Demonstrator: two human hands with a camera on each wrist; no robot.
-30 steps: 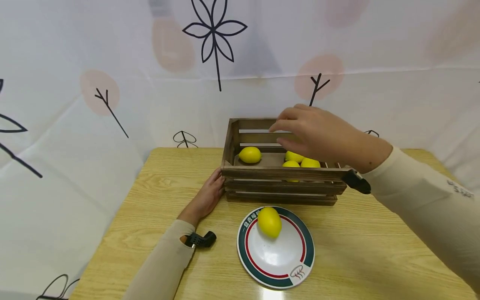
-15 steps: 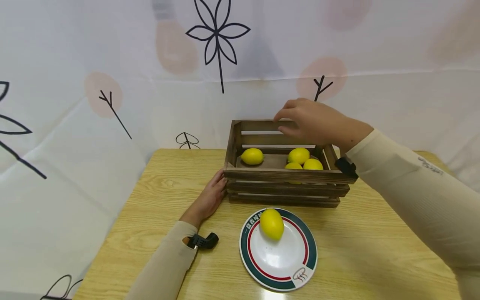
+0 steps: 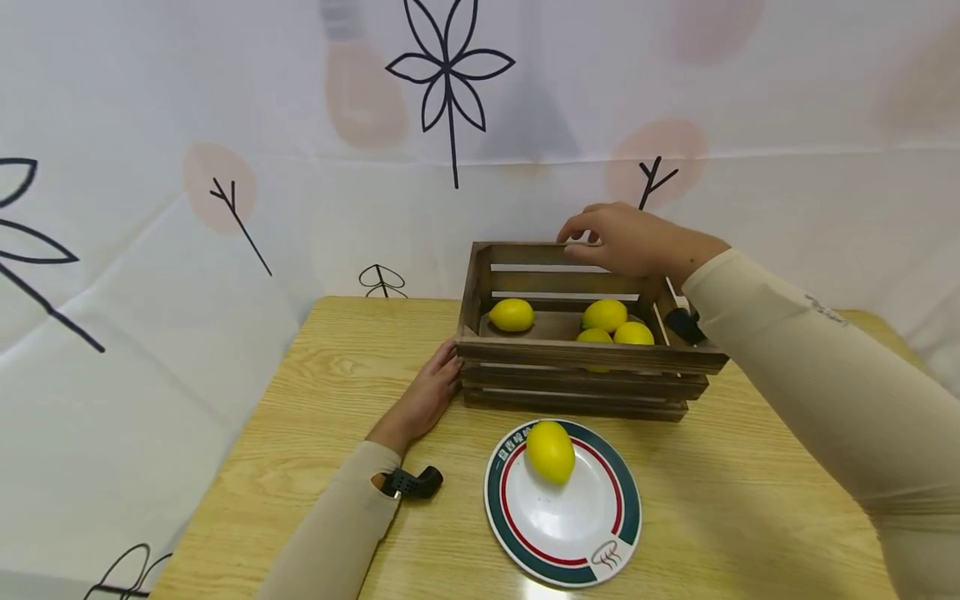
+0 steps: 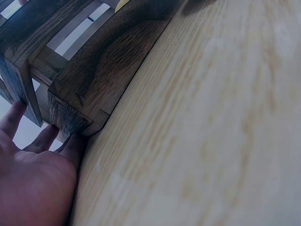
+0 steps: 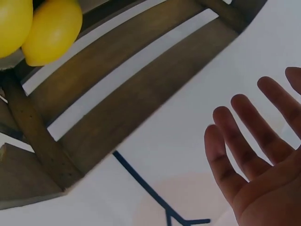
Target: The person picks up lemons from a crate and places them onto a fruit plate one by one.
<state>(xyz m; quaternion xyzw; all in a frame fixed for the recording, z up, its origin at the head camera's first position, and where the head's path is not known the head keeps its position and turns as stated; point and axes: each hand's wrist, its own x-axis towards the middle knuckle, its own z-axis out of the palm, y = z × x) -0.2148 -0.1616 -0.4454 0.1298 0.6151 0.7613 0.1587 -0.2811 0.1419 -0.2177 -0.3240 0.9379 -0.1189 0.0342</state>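
A dark slatted wooden crate (image 3: 592, 358) stands on the table with several yellow lemons inside. One lemon (image 3: 512, 315) lies alone at the crate's left, while others, such as this lemon (image 3: 604, 315), cluster at its right. My left hand (image 3: 422, 398) touches the crate's left side; in the left wrist view the fingertips (image 4: 46, 136) meet its slats. Above the crate's back right is my right hand (image 3: 626, 239), with nothing in it; the right wrist view shows its fingers (image 5: 251, 127) spread and loosely bent, apart from the crate.
In front of the crate sits a round plate (image 3: 558, 533), white with a green and red rim, bearing one lemon (image 3: 551, 452). The light wooden table (image 3: 315, 417) ends at a white patterned cloth (image 3: 285, 100) behind and to the left.
My right hand has drawn back slightly and now hovers over the crate's back right, uncovering the lemons there. The head view has shifted slightly; the left hand stays at the crate.
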